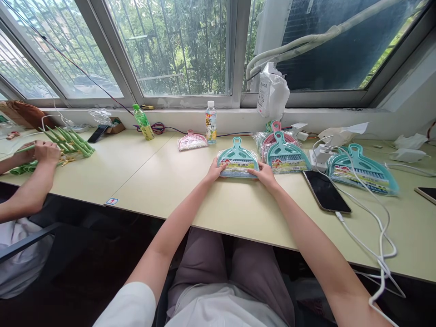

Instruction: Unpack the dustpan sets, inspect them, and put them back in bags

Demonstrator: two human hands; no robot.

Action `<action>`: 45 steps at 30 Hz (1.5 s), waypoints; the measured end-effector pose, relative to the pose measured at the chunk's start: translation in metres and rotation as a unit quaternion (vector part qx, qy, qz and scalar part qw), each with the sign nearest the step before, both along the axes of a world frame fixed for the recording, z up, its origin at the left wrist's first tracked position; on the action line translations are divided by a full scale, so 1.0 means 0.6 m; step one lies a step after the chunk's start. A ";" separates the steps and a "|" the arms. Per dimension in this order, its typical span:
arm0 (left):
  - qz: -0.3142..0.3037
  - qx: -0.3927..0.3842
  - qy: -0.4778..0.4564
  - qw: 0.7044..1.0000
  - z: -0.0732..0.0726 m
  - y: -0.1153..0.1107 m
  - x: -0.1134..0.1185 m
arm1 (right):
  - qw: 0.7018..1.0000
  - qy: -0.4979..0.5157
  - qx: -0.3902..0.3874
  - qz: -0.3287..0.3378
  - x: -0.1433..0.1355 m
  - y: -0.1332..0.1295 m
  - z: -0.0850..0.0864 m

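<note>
A teal dustpan and brush set [237, 156] in clear wrapping lies on the table in front of me, its looped handle pointing away. My left hand [215, 170] grips its lower left corner, and my right hand [265, 175] grips its lower right corner. Close by on the right, another wrapped teal set [286, 156] leans over a pink set [276, 128] and more wrapped ones. Farther right are more teal sets [363, 170]. A small pink wrapped set [192, 140] lies at the back, left of the held one.
A bottle [211, 122] and a green bottle [143, 121] stand along the back. A black phone [326, 191], a power strip [321, 158] and white cables [381, 236] occupy the right. At far left, another person's hands [46, 152] handle green stalks [70, 141].
</note>
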State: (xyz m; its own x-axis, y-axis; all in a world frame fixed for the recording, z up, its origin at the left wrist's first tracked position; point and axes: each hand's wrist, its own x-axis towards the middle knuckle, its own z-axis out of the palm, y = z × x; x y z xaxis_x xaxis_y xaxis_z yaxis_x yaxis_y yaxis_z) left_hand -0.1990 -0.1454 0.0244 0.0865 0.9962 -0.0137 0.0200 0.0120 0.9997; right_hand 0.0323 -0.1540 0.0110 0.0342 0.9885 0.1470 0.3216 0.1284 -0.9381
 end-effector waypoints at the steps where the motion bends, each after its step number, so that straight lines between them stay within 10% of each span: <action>1: 0.001 0.001 0.001 1.000 0.000 0.000 0.000 | 1.000 0.016 -0.017 0.000 -0.001 -0.001 0.001; 45: -0.008 0.023 0.068 0.997 -0.002 0.004 -0.002 | 0.999 0.024 -0.022 -0.043 -0.005 -0.004 0.009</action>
